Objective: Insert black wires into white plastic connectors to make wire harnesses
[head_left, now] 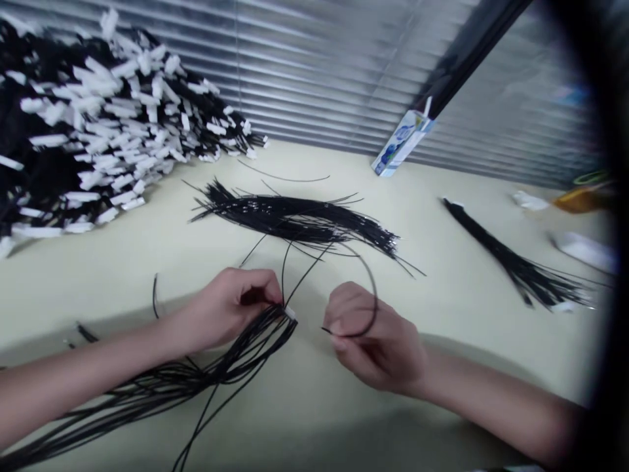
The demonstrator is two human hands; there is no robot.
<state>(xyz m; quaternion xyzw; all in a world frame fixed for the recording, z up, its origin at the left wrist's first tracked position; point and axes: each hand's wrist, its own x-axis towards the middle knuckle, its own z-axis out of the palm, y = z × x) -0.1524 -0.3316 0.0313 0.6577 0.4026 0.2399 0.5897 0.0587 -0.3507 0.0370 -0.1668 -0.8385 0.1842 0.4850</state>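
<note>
My left hand (240, 305) is closed on a small white connector (291, 314) with many thin black wires (216, 373) attached. These wires loop back from the connector and trail under my left forearm to the lower left. In my right hand (378, 341), thumb and fingers pinch a single black wire (375, 288) close to its end. Its short tip points left toward the connector, with a gap between them. The rest of that wire curves up and back toward a loose bundle of black wires (295, 216) lying just beyond both hands.
A big heap of black wires with white connectors (113, 118) fills the back left. A blue-and-white drink carton (403, 141) with a straw stands by the blinds (314, 72). Another black wire bundle (506, 255) lies at right, near an orange-yellow object (584, 198) and a white item (587, 250).
</note>
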